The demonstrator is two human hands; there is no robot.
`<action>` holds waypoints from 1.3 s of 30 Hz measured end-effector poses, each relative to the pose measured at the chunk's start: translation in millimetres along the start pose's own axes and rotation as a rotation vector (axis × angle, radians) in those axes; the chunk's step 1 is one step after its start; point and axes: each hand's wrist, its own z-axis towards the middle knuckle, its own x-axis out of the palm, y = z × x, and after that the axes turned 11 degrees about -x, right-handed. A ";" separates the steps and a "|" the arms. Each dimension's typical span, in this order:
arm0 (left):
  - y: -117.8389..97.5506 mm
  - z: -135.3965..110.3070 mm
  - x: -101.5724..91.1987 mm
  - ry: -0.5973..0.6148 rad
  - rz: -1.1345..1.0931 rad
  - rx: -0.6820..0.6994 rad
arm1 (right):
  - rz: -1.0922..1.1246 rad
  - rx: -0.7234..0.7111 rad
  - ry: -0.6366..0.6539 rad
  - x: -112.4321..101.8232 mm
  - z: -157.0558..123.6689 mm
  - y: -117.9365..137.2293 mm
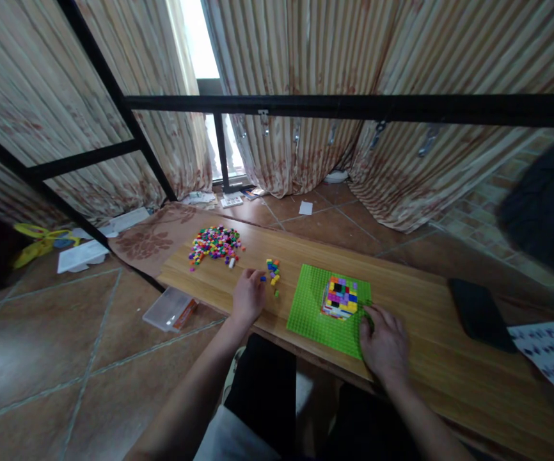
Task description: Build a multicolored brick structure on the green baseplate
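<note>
My left hand [249,296] is over the wooden table with its fingers pinched together, a small blue brick [263,278] at the fingertips. Just beyond it lies a small group of loose bricks [273,269] in blue, yellow and green. My right hand [386,340] rests at the right edge of a green baseplate [304,307], its thumb and fingers apart. On that plate stands a block-shaped build of multicoloured bricks [339,298], with white layers low on its front side. My right fingertips are close beside the build.
A pile of mixed bricks [215,243] lies on the left of the wooden table [421,320]. A dark flat object [481,314] and a printed sheet [553,358] are at the right. A clear plastic box [169,308] sits below the left edge. A black metal frame [306,105] crosses behind.
</note>
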 end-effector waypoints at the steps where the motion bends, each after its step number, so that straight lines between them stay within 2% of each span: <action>1: -1.9 2.5 2.4 0.011 0.022 0.022 | -0.002 -0.001 0.001 0.1 -0.1 -0.2; 8: -14.1 15.7 11.8 0.063 0.143 0.073 | 0.011 -0.016 -0.015 1.5 -0.5 -2.0; 14: -19.6 20.7 13.6 0.095 0.212 0.045 | 0.003 0.005 0.003 -2.3 1.2 2.3; 19: -22.9 24.8 12.7 0.120 0.216 0.010 | 0.005 0.024 0.021 -3.9 2.0 4.4; 23: -23.2 22.3 8.7 0.094 0.172 -0.006 | 0.011 0.031 0.021 -4.0 2.3 4.9; 26: -26.8 12.3 3.8 0.051 0.055 -0.013 | 0.009 0.031 0.020 -4.4 2.8 5.0; 28: -33.2 1.7 0.7 0.069 -0.077 0.004 | 0.008 0.032 0.022 -4.7 3.1 5.1; 33: -59.5 -28.0 -2.0 0.259 -0.461 0.105 | 0.010 0.034 0.027 -4.7 3.3 5.2; 39: -86.4 -47.9 4.9 0.392 -0.737 0.059 | 0.016 0.043 0.022 -4.2 3.6 5.6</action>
